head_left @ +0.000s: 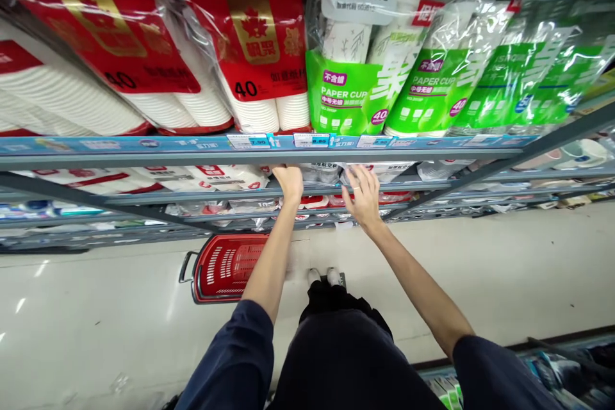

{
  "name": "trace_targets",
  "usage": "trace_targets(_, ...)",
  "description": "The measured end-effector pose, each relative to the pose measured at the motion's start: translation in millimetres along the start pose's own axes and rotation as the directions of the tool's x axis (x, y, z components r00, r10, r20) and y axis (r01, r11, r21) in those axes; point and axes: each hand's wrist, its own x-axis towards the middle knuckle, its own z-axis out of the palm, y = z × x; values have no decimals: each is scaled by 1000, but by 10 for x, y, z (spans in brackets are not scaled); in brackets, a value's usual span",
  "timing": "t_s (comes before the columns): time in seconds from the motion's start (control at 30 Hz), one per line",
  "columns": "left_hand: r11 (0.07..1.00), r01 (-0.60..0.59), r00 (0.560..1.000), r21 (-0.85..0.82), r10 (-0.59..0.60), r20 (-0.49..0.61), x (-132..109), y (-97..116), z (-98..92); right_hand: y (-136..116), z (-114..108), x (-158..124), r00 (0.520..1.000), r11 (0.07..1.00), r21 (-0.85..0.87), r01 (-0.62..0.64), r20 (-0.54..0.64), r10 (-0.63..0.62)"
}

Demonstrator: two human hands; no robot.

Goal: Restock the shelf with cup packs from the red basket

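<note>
My left hand reaches in below the upper shelf's edge, beside a white and red plastic-wrapped package on the second shelf. Its fingers are hidden at the shelf edge, so any grip is out of sight. To its right, my right hand has its fingers apart and a ring on one of them. Those fingertips lie at the front of a clear-wrapped package with dark print. Between my hands shows another clear-wrapped package.
Above, the upper shelf's edge carries price labels. Red-wrapped paper cups and green-wrapped paper cups stand on it. A red shopping basket sits on the floor at lower left. More shelving is behind me at lower right.
</note>
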Motion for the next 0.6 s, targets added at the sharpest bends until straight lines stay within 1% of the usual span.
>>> trace_targets(0.1, 999, 11, 996, 42, -7, -88, -123, 39, -85, -6, 122, 89, 992, 992, 14, -122, -9, 122)
trace_targets(0.2, 993, 82, 987, 81, -69, -146, -218, 63, -164, 29, 163, 52, 989, 986, 83, -145, 39, 142)
trace_targets(0.23, 990, 99, 986, 96, -84, -146, -230, 70, -182, 42, 167, 35, 989, 984, 103, -147, 40, 144)
trace_targets(0.3, 991, 86, 988, 106, -71, -138, -217, 87, -198, 48, 174, 18, 988, 979, 136, -154, 1, 156)
trace_targets(0.37, 996, 31, 991, 81, -21, -130, -165, 107, -192, 13, 188, 34, 986, 976, 157, -152, -48, 161)
trace_targets(0.43, 999, -21, 994, 43, 25, -109, -101, 126, -177, -60, 200, 72, 983, 973, 167, -161, -62, 173)
trace_targets(0.53, 999, -33, 997, 4, 33, -70, -51, 147, -186, -201, 184, 125, 978, 958, 205, -199, -21, 208)
trace_targets(0.6, 1000, 23, 999, 7, -23, -39, -96, 153, -246, -285, 139, 122, 978, 946, 253, -205, 24, 205)
